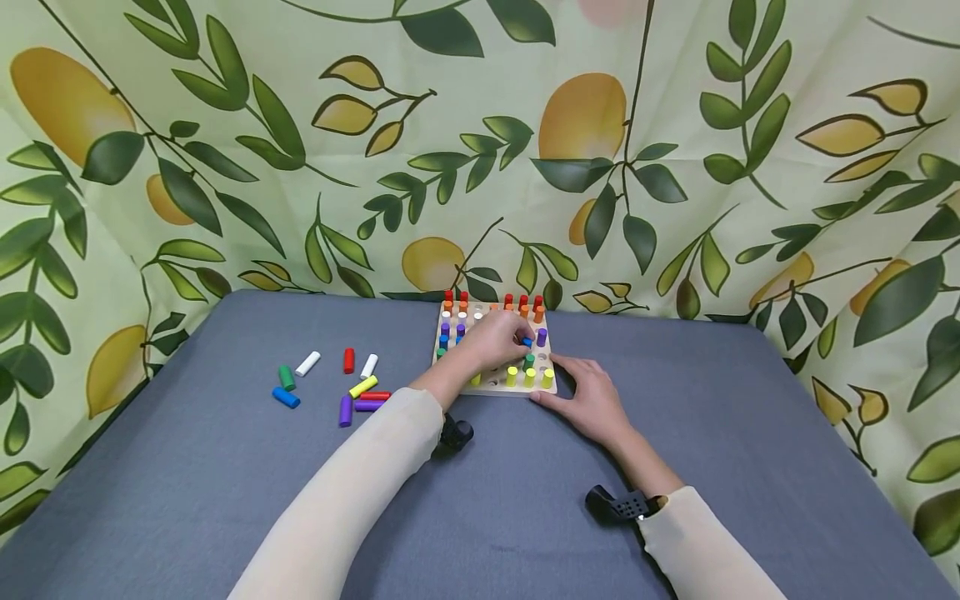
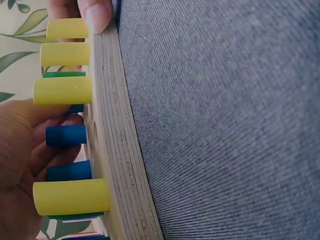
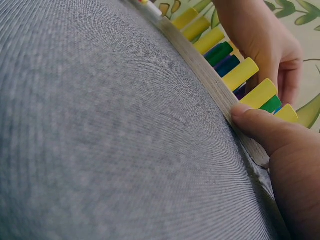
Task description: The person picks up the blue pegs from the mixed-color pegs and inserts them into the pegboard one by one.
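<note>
A wooden pegboard (image 1: 487, 391) stands near the back of the table with rows of coloured pegs in it: red, orange, white, purple, blue, green and yellow from back to front. Over its right half, my left hand (image 1: 495, 337) pinches a blue peg (image 1: 527, 342) beside a purple peg (image 1: 542, 337). A green peg (image 1: 528, 362) stands just in front. My right hand (image 1: 588, 402) rests at the front right corner, fingers along the side, and its thumb (image 3: 245, 114) presses the front edge. The left forearm and hand hide the board's middle.
Left of the board lie several loose pegs, among them a white peg (image 1: 307, 363), a green peg (image 1: 287, 377), a blue peg (image 1: 286, 397), a red peg (image 1: 348, 360) and a purple peg (image 1: 346, 411). Behind the grey table (image 1: 187, 467) hangs a leaf-patterned curtain (image 1: 465, 100).
</note>
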A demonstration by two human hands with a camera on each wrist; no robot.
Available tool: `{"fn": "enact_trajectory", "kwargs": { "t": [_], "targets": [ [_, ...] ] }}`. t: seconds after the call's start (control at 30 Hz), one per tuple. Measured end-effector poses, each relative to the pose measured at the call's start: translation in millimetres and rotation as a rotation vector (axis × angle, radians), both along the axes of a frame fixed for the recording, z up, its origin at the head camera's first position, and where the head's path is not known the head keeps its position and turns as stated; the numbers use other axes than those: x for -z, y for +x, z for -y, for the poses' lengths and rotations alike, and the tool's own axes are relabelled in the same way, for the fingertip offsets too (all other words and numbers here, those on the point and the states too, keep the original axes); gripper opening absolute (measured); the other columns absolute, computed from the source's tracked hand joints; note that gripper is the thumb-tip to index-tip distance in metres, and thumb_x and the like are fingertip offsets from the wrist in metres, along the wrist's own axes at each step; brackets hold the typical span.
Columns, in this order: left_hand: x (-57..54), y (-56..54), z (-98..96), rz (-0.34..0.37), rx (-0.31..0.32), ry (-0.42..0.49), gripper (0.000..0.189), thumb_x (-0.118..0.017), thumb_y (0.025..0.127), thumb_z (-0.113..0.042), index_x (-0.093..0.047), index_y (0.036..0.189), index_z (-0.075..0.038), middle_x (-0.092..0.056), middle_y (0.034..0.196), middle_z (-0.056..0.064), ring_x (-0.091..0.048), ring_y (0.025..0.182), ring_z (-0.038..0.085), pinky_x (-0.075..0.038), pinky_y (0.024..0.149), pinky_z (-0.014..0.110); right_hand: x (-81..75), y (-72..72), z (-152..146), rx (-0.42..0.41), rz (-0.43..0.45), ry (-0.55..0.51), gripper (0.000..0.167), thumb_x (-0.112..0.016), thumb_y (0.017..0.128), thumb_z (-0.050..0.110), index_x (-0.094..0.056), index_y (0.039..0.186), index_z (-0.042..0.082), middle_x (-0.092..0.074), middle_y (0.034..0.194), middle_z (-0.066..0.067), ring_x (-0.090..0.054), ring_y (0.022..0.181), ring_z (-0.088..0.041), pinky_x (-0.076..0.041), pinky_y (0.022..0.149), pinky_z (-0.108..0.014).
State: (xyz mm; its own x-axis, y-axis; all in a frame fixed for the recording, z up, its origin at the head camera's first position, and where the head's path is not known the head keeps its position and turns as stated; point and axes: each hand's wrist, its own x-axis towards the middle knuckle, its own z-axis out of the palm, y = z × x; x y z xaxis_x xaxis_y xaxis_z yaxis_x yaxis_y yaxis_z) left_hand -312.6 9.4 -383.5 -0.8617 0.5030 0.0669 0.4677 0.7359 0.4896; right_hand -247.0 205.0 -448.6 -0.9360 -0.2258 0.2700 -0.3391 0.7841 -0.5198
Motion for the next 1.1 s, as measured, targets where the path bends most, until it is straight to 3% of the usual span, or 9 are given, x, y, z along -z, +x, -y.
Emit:
{"fn": "enact_trajectory", "kwargs": {
  "t": [0.3, 0.47, 0.6, 0.77, 0.9, 1.1],
  "targets": [
    [-3.3, 4.6, 1.1, 0.006, -0.024, -0.044, 0.023, -0.073, 0.093, -0.013, -0.076, 0.116, -0.012, -0.076, 0.112, 0.004, -0.068, 0.105, 0.016, -0.054, 0.099, 0.036, 2.5, 0.0, 0.9, 0.003, 0.005, -0.001, 0.077, -0.079, 0.083, 0.049, -0.056, 0.143, 0.007, -0.061, 0.142, -0.017, -0.053, 0.131, -0.037, -0.041, 0.108, -0.061],
    [-11.7, 12.9, 12.2, -0.01, -0.043, -0.08, 0.025, -0.071, 0.093, -0.012, -0.074, 0.119, -0.012, -0.075, 0.118, 0.004, -0.067, 0.113, 0.018, -0.053, 0.101, 0.038, 2.5, 0.3, 1.8, 0.002, 0.012, 0.003, 0.077, -0.078, 0.083, 0.05, -0.056, 0.144, 0.007, -0.061, 0.142, -0.017, -0.053, 0.131, -0.037, -0.042, 0.108, -0.061],
    [-26.6, 28.1, 27.8, -0.055, -0.058, -0.1, 0.026, -0.071, 0.094, -0.015, -0.074, 0.119, -0.012, -0.075, 0.117, 0.004, -0.067, 0.111, 0.019, -0.054, 0.098, 0.039, 1.1, 0.6, -0.2, 0.005, 0.023, 0.008, 0.078, -0.078, 0.084, 0.051, -0.055, 0.144, 0.007, -0.06, 0.143, -0.018, -0.052, 0.132, -0.038, -0.041, 0.109, -0.061],
    [-40.2, 51.7, 52.5, -0.119, -0.053, -0.109, 0.022, -0.071, 0.094, -0.019, -0.076, 0.114, -0.013, -0.076, 0.112, 0.003, -0.067, 0.099, 0.019, -0.055, 0.084, 0.036, 0.4, 1.0, -4.9, 0.021, 0.031, 0.019, 0.079, -0.077, 0.085, 0.052, -0.054, 0.145, 0.006, -0.058, 0.145, -0.019, -0.05, 0.134, -0.039, -0.039, 0.11, -0.061],
    [-40.8, 74.6, 79.1, -0.162, -0.098, -0.101, 0.021, -0.071, 0.094, -0.022, -0.077, 0.113, -0.013, -0.077, 0.11, 0.002, -0.068, 0.097, 0.018, -0.056, 0.081, 0.035, 1.8, 1.7, -8.1, 0.031, 0.039, 0.031, 0.081, -0.076, 0.085, 0.052, -0.052, 0.146, 0.005, -0.057, 0.146, -0.02, -0.049, 0.135, -0.039, -0.039, 0.111, -0.061],
    [-35.6, 106.3, 133.9, -0.217, -0.153, -0.052, 0.021, -0.074, 0.093, -0.02, -0.077, 0.112, -0.011, -0.076, 0.108, 0.005, -0.072, 0.103, 0.021, -0.058, 0.087, 0.041, 0.8, 0.2, -1.5, 0.008, 0.048, 0.031, 0.083, -0.075, 0.086, 0.055, -0.051, 0.147, 0.006, -0.056, 0.147, -0.021, -0.049, 0.134, -0.04, -0.039, 0.11, -0.062]
  ]
}}
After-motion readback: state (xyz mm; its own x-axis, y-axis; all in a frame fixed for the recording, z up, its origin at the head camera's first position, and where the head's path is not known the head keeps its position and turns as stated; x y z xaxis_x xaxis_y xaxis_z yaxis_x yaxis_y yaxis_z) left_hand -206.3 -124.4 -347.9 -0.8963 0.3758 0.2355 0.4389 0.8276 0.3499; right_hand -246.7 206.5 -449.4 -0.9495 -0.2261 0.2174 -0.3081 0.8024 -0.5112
